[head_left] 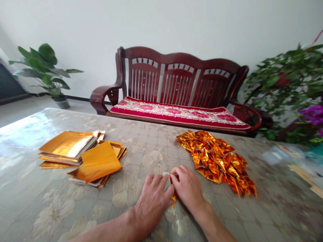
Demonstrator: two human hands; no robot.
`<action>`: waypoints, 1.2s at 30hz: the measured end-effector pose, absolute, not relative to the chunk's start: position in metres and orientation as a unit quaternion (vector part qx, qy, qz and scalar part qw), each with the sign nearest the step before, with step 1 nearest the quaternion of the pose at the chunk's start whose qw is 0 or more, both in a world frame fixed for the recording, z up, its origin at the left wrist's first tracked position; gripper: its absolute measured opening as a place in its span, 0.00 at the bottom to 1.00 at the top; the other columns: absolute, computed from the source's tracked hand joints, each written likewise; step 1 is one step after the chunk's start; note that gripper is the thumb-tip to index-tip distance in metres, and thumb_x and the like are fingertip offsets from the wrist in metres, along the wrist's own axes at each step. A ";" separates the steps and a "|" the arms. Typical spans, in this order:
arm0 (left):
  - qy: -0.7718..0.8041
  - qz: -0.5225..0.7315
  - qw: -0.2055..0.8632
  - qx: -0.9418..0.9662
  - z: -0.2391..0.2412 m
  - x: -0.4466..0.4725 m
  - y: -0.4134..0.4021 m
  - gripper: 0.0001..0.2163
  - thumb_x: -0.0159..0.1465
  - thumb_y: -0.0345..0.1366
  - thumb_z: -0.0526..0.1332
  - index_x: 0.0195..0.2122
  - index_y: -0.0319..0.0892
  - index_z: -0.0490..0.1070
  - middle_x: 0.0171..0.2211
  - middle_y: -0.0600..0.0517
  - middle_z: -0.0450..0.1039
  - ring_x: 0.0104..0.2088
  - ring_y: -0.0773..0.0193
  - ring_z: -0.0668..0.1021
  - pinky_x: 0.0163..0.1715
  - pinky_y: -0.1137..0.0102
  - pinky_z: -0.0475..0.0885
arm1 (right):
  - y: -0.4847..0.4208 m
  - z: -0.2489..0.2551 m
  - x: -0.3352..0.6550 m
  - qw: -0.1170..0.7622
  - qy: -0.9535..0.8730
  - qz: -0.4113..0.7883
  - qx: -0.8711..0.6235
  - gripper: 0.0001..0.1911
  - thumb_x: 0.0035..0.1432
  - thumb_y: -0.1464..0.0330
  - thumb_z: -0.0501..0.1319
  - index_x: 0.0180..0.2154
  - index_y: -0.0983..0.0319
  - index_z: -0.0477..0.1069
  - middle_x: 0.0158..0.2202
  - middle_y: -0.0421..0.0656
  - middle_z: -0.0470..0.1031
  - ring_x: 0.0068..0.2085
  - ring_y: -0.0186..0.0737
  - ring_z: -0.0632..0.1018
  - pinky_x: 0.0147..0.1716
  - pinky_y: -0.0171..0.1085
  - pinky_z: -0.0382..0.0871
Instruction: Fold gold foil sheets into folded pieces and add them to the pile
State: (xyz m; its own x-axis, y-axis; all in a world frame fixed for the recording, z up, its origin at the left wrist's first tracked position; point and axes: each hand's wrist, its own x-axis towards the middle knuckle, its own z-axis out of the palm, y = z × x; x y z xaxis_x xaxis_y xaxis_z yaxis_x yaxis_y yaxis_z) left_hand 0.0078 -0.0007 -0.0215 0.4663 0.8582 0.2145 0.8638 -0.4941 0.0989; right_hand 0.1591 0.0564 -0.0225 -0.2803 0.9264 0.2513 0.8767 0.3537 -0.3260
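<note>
Low at the front of the table, my two hands meet over a small piece of gold foil paper point(173, 199), partly folded, with a pale edge showing at its far end. My left hand point(154, 199) lies over its left side, fingers bent and thumb pressed against it. On the other side, my right hand point(188, 189) has its curled thumb and fingers pinching the paper. Much of the piece is hidden under the fingers. Right of my hands is a pile of folded, pointed gold foil pieces point(214, 158). Flat gold foil sheets point(99, 163) lie in loose stacks to the left.
The table point(141, 137) has a glossy, flower-patterned cover. Clear plastic bags point(285, 154) and a piece of cardboard point(306, 176) lie at the right. Behind stand a dark red wooden bench point(176, 77) with a red cloth, and potted plants point(47, 69) on either side.
</note>
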 end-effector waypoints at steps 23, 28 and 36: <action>-0.523 -0.107 -0.024 -0.845 -0.019 0.008 0.004 0.15 0.65 0.42 0.63 0.50 0.41 0.69 0.53 0.47 0.73 0.51 0.53 0.74 0.52 0.54 0.67 | 0.046 -0.028 0.162 0.216 -0.815 0.057 -0.534 0.08 0.63 0.73 0.60 0.38 0.56 0.77 0.34 0.40 0.75 0.40 0.41 0.75 0.40 0.36 0.63; -0.519 -0.117 -0.012 -0.847 -0.019 0.007 0.004 0.15 0.66 0.41 0.62 0.51 0.41 0.68 0.51 0.46 0.74 0.50 0.54 0.74 0.52 0.55 0.66 | 0.044 -0.028 0.163 0.223 -0.823 0.047 -0.520 0.09 0.64 0.72 0.59 0.39 0.55 0.78 0.33 0.41 0.74 0.39 0.40 0.74 0.40 0.36 0.63; -0.517 -0.110 -0.017 -0.849 -0.019 0.007 0.002 0.17 0.64 0.42 0.64 0.51 0.40 0.68 0.52 0.46 0.73 0.50 0.53 0.74 0.52 0.55 0.66 | 0.043 -0.031 0.164 0.229 -0.834 0.030 -0.501 0.10 0.65 0.72 0.57 0.40 0.56 0.77 0.33 0.41 0.72 0.38 0.40 0.73 0.39 0.36 0.62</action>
